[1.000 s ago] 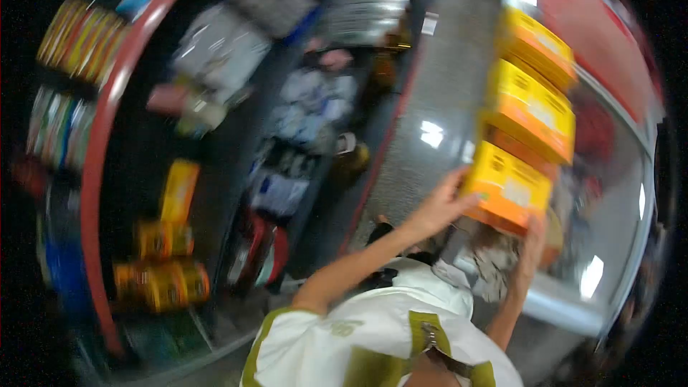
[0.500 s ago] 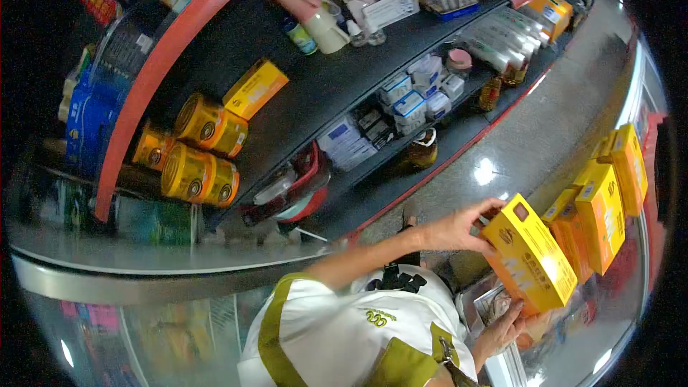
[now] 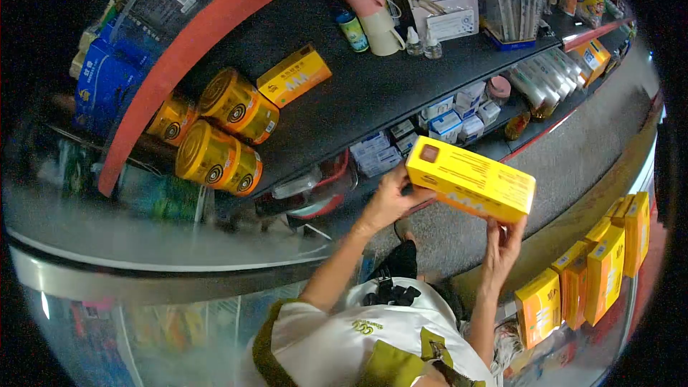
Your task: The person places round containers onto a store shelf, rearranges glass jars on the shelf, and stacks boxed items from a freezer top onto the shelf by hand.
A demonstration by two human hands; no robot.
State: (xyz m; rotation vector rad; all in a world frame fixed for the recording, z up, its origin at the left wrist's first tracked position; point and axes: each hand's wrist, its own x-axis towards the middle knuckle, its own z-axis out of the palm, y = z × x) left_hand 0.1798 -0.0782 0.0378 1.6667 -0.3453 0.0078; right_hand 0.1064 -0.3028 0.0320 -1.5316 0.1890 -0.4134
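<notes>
A box (image 3: 471, 178) is gripped at its ends by left hand (image 3: 387, 206) and right hand (image 3: 504, 245); tubs (image 3: 216, 159) are noted left of both, cartons (image 3: 605, 274) to their right.

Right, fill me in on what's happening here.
A person is holding up a yellow box with both hands: the left hand grips one end, the right hand supports it near the other. It is in the air, off the dark shelf, where another yellow box lies beside some yellow tubs. More yellow boxes stand over to the right.
</notes>
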